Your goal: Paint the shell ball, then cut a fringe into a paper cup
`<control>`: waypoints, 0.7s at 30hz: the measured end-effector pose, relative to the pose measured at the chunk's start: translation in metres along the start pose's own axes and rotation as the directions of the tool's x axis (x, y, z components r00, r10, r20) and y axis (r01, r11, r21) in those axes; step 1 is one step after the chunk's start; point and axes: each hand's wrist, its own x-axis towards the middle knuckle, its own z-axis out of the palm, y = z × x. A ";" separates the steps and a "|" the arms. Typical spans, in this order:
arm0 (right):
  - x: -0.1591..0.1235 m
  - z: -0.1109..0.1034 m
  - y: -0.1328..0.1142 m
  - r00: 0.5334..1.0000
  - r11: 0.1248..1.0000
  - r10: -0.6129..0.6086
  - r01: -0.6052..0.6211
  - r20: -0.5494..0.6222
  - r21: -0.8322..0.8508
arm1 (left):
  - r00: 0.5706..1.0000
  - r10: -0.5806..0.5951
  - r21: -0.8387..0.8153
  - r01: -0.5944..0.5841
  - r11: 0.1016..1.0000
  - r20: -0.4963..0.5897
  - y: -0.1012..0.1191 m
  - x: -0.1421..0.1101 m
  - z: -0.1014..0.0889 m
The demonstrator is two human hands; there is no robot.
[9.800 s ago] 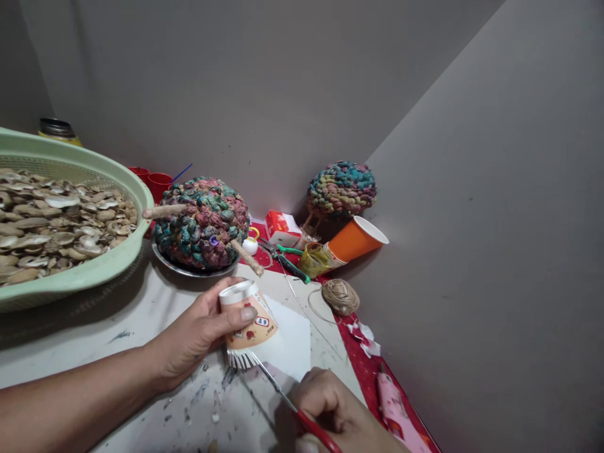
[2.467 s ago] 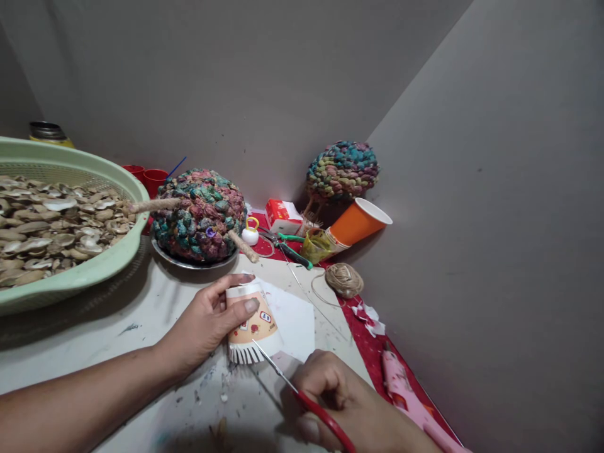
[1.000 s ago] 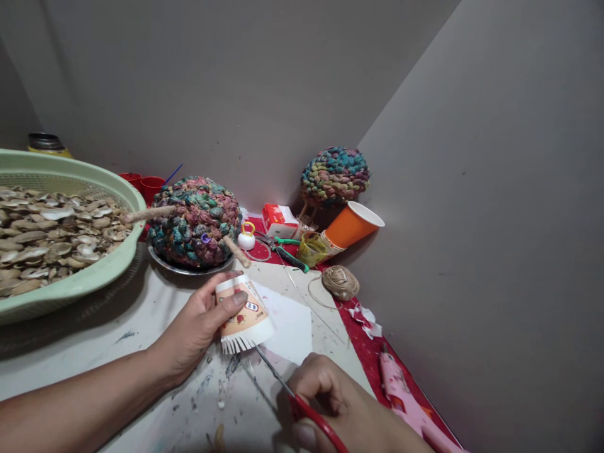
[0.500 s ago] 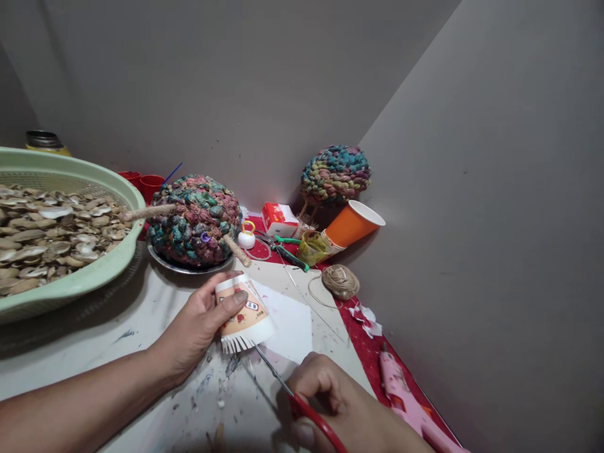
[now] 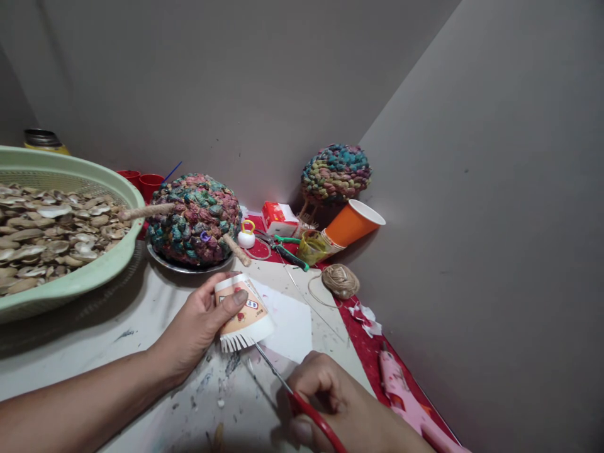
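Between the thumb and fingers of my left hand [image 5: 201,324] is a paper cup piece [image 5: 250,319], orange and white with printed pictures. Part of its lower edge is snipped into a fringe of narrow strips. My right hand [image 5: 325,399] grips red-handled scissors [image 5: 309,409], fingers wrapped round the loops. The blade tips meet the cup's lower edge, just right of the fringe. Behind my left hand a ball covered in coloured shells [image 5: 195,220] rests on a metal dish [image 5: 189,269], with wrapped sticks jutting from it.
A green basket [image 5: 127,251] of pistachio-like shells stands left. Further back are a second coloured ball [image 5: 337,175], a red-white box [image 5: 278,218], pliers [image 5: 290,251], an orange cup [image 5: 352,225] and twine [image 5: 340,280]. A pink glue gun [image 5: 401,390] lies right, along the wall.
Hardly anything differs. The cup piece has shifted very slightly left in my left hand; the scissors stay at its lower edge.
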 end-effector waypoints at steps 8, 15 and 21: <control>0.000 0.000 0.001 0.999 0.998 -0.043 0.043 -0.006 -0.037 | 1.000 -0.001 0.023 0.001 1.000 0.002 0.000 0.001 0.001; -0.001 0.001 0.000 0.996 0.995 -0.091 0.090 -0.025 -0.039 | 1.000 0.000 0.025 -0.001 1.000 0.016 0.000 0.000 0.000; 0.000 0.001 0.002 0.998 0.998 -0.067 0.067 -0.012 0.003 | 0.999 0.007 0.021 -0.008 1.000 0.046 0.000 0.001 0.000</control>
